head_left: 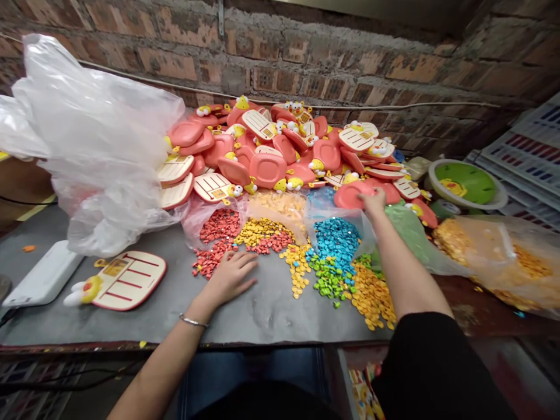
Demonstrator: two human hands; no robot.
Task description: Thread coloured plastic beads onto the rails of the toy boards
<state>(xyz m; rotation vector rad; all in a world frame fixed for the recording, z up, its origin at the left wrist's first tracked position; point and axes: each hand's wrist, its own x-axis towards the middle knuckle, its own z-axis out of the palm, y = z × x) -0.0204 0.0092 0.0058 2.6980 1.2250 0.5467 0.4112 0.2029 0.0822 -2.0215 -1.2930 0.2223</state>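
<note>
My right hand (pixel 375 203) reaches to the front of the pile, its fingers closed on the edge of a red plastic toy board (pixel 350 194) lying back side up. My left hand (pixel 231 273) rests on the grey table, palm down with fingers spread, beside small red pieces (pixel 207 261). Close to it lie yellow pieces (pixel 260 230), and further right are blue pieces (pixel 336 236), green pieces (pixel 330 277) and orange-yellow pieces (pixel 371 294). A finished-looking board (pixel 133 280) with a cream slotted face and a chick head lies at left.
Behind the loose pieces rises a heap of similar boards (pixel 269 169) against a brick wall (pixel 280 49). Large clear plastic bags (pixel 105 134) bulge at left, above a white power bank (pixel 44 274). At right are a green bowl (pixel 466 182), a bag of orange pieces (pixel 503 251) and stacked crates (pixel 525 163).
</note>
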